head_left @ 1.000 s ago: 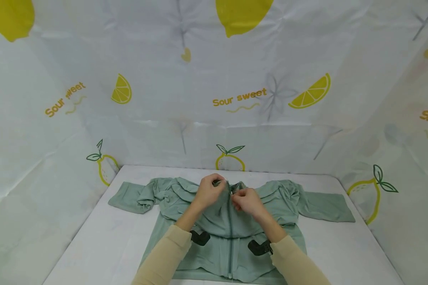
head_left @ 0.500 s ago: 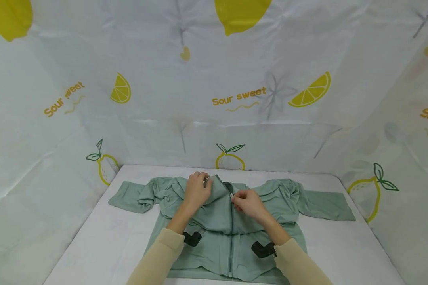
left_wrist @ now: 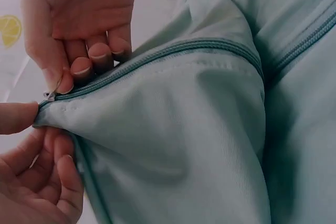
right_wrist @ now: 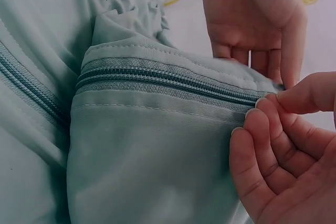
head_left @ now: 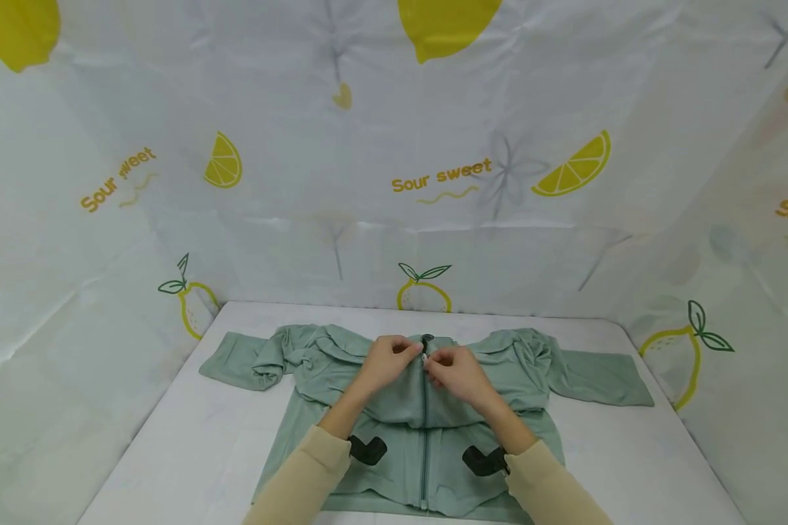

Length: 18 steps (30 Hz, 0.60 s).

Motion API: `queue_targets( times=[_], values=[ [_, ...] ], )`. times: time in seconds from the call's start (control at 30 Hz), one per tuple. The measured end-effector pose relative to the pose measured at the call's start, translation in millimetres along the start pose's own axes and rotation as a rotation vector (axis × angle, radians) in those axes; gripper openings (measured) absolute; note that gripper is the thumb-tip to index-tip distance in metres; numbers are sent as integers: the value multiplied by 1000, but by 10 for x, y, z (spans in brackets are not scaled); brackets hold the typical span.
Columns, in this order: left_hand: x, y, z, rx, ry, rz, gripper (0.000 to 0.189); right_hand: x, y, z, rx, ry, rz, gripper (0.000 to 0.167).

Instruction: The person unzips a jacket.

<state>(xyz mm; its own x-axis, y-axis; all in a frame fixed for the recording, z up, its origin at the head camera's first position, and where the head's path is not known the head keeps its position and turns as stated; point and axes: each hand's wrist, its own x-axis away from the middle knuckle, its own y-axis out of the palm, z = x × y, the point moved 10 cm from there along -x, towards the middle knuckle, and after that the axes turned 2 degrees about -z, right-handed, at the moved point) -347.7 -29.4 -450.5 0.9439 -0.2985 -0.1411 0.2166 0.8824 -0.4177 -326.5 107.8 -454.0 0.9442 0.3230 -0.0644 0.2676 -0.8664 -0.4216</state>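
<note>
A pale green zip-up jacket (head_left: 384,467) lies front up on the white table, its zipper (head_left: 425,408) running down the middle. At the collar end, my left hand (head_left: 386,361) pinches the top edge of the front beside the zipper. My right hand (head_left: 456,370) pinches the small metal zipper pull (left_wrist: 50,96) with thumb and forefinger, right at the left fingertips. In the right wrist view, the right fingers (right_wrist: 257,129) cover the pull. The zipper teeth (right_wrist: 157,77) below it are joined, and the cloth is lifted into a fold.
The left sleeve (head_left: 236,361) is bunched near its middle, while the right sleeve (head_left: 604,379) stretches out to the side. Behind the white table (head_left: 171,437) hangs a lemon-printed sheet (head_left: 302,182). A black wrist camera (head_left: 368,450) sits on the left wrist, another (head_left: 484,461) on the right.
My left hand first moved left, pulling the collar edge aside, then came back to the zipper top and pinches there. The right hand has stayed at the pull.
</note>
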Motion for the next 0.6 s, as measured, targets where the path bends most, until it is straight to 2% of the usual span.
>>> queue_targets(
  times=[0.13,0.23,0.4,0.6],
  values=[
    [6,-6,-4,59,5,17,23,13,13,-4,16,-19,5,21],
    [9,-71,-35,94,-1,68,22,35,28,10,31,-21,3,22],
    [11,-298,-61,181,-20,193,22,93,57,68,63,-1,-10,22],
    [14,-567,-112,147,-52,296,23,184,112,40,86,-68,-75,24]
  ],
)
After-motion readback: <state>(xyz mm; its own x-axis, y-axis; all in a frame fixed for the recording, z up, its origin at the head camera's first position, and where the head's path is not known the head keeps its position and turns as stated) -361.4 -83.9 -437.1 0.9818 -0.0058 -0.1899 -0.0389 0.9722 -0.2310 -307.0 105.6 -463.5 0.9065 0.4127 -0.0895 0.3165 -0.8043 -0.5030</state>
